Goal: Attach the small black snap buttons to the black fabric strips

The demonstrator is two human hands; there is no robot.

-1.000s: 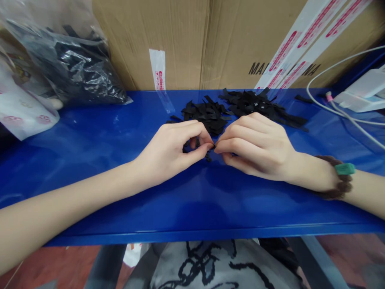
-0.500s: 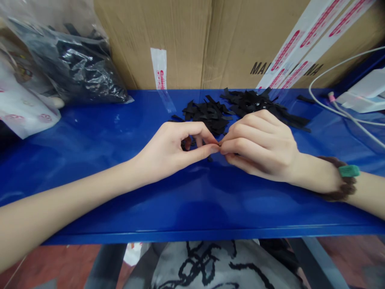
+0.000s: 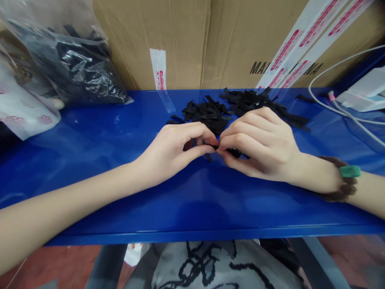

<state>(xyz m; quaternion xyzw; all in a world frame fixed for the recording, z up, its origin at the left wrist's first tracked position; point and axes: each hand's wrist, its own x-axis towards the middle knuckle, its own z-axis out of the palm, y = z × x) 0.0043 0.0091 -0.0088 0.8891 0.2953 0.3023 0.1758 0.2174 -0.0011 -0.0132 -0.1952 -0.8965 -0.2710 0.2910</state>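
Note:
My left hand (image 3: 174, 150) and my right hand (image 3: 261, 144) meet fingertip to fingertip above the blue table (image 3: 192, 200). Both are closed in a pinch on a small black fabric strip (image 3: 236, 153), mostly covered by the fingers; a shiny spot shows on its part under my right hand. Just behind the hands lies a pile of short black strips (image 3: 206, 112). A second pile of longer black strips (image 3: 249, 99), with small pale dots on it, sits behind my right hand. Small dark bits (image 3: 208, 157) lie below my left fingertips.
A large cardboard box (image 3: 180, 32) stands along the back. To the left are a clear bag of black pieces (image 3: 84, 64) and a white printed wrapper (image 3: 33, 112). A white cable (image 3: 319, 96) and a white plastic object (image 3: 363, 92) lie at the right.
The fingertips have shifted slightly on the strip. More of the black strip, with its shiny spot, now shows beneath my right hand. The piles have stayed put.

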